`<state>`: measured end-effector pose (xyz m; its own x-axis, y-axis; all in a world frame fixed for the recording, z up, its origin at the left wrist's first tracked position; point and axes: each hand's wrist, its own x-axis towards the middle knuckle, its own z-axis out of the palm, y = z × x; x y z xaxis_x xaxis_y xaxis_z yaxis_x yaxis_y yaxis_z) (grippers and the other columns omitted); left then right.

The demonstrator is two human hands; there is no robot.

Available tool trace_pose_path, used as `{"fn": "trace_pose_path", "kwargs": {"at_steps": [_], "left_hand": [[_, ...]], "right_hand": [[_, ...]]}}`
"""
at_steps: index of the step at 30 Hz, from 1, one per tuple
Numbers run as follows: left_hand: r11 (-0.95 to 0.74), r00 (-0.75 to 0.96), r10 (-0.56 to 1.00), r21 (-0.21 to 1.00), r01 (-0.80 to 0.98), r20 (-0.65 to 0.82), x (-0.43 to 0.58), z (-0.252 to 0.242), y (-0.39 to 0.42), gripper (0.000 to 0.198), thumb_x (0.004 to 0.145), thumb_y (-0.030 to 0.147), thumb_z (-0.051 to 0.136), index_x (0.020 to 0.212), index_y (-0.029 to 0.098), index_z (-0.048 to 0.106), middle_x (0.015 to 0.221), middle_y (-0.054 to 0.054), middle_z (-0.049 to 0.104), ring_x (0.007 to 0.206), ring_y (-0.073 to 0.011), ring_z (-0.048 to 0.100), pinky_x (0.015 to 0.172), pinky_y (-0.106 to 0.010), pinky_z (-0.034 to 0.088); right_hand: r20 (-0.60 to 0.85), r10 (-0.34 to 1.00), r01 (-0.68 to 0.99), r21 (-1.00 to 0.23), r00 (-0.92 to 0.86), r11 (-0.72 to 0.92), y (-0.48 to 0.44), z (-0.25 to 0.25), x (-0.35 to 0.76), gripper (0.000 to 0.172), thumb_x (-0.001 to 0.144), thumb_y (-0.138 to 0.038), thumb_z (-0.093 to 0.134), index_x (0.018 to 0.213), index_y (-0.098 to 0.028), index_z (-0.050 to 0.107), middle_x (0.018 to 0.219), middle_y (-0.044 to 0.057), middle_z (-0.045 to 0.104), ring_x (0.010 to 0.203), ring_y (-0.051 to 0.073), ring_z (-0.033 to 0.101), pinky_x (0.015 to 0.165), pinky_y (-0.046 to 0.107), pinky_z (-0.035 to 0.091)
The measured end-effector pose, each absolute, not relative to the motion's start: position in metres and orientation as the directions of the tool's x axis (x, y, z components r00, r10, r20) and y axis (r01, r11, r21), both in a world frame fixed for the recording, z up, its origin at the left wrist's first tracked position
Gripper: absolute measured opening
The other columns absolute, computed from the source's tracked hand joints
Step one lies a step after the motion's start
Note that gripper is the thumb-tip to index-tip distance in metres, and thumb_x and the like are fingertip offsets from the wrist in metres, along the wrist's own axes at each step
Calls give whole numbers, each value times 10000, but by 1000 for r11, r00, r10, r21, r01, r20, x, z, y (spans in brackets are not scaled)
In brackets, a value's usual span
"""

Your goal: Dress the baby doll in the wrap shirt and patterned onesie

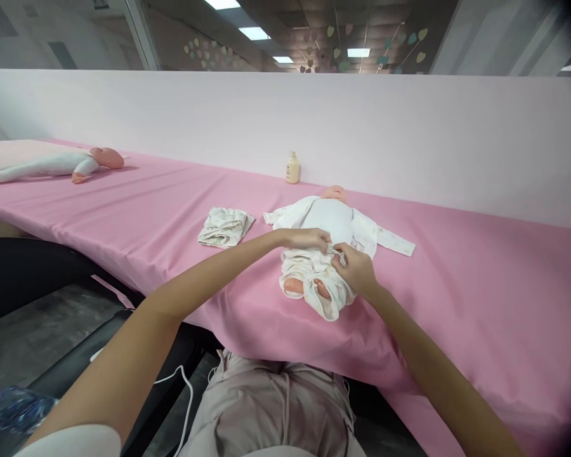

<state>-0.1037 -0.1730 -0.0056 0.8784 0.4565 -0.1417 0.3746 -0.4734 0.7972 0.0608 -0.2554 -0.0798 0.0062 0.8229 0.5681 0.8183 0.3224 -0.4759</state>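
Note:
A baby doll (334,193) lies on its back on the pink-covered table, its head toward the wall. It wears a white long-sleeved top (326,216), the sleeves spread to both sides. White patterned pants (309,263) are bunched around its legs, and its feet show at the cuffs. My left hand (309,238) pinches the pants' waistband at the doll's middle. Close beside it, my right hand (354,266) grips the same waistband, with some gathered cloth between thumb and fingers.
A folded patterned cloth (225,227) lies left of the doll. A cream pump bottle (292,168) stands by the wall. Another doll (61,166) lies far left on the pink cover (480,304). Below left are a black chair (33,273), a plastic bottle (14,409) and a white cable (189,387).

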Motion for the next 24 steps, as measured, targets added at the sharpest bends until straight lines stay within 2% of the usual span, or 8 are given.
{"fn": "trace_pose_path", "kwargs": {"at_steps": [3,5,7,10,14,19,21,24], "left_hand": [[-270,867,467,905,328,-175,-108,-5,-167,160,704,279,561,789,144,581,731,-6,543,675,-131,497,592,-243,379],[-268,847,507,904,333,-162,-109,-7,-165,196,701,272,597,850,145,609,754,-7,557,697,-125,508,598,-227,383],[-296,852,511,908,297,-112,-109,-9,-166,264,685,244,639,933,155,618,796,-9,572,751,-129,530,642,-222,401],[-365,882,471,902,232,-36,-110,-8,-169,312,682,243,677,978,163,618,832,-12,570,761,-121,528,656,-223,398],[-464,886,462,842,276,-36,-118,-7,-166,257,734,371,649,863,149,643,737,-5,539,656,-107,470,581,-227,343],[-329,837,546,909,257,-39,-139,-22,-141,301,755,418,582,682,126,599,670,-15,522,617,-122,432,583,-257,345],[-230,816,573,941,249,-76,-146,-33,-131,250,737,371,579,675,129,585,684,-14,533,633,-128,441,610,-261,366],[-109,787,606,968,225,-115,-153,-52,-119,199,701,321,574,639,132,564,663,-10,532,637,-130,453,635,-263,383]], "right_hand": [[466,884,658,-678,41,326,-254,-79,59,218,696,-247,540,890,-198,625,803,28,658,665,173,558,632,290,407],[312,950,400,-874,24,277,-252,-77,60,230,669,-282,592,875,-187,629,808,22,654,693,165,566,632,272,424],[167,986,170,-972,8,163,-250,-75,62,233,683,-380,625,784,-171,628,740,17,629,665,151,547,598,261,415],[69,998,83,-994,4,68,-247,-73,66,356,680,-510,662,665,-158,605,615,-4,554,575,114,473,535,243,365],[134,991,49,-990,-11,134,-244,-72,73,356,654,-502,718,689,-166,603,649,-5,556,606,114,484,571,236,390],[89,994,-203,-974,66,101,-239,-71,81,340,629,-470,721,714,-172,581,710,35,593,678,160,546,613,267,453],[39,999,-161,-986,35,44,-236,-71,86,306,588,-415,730,675,-162,582,653,21,570,614,142,514,552,252,417],[10,1000,81,-997,10,9,-230,-76,97,239,568,-355,713,618,-152,596,621,2,552,601,126,485,544,241,374]]}}
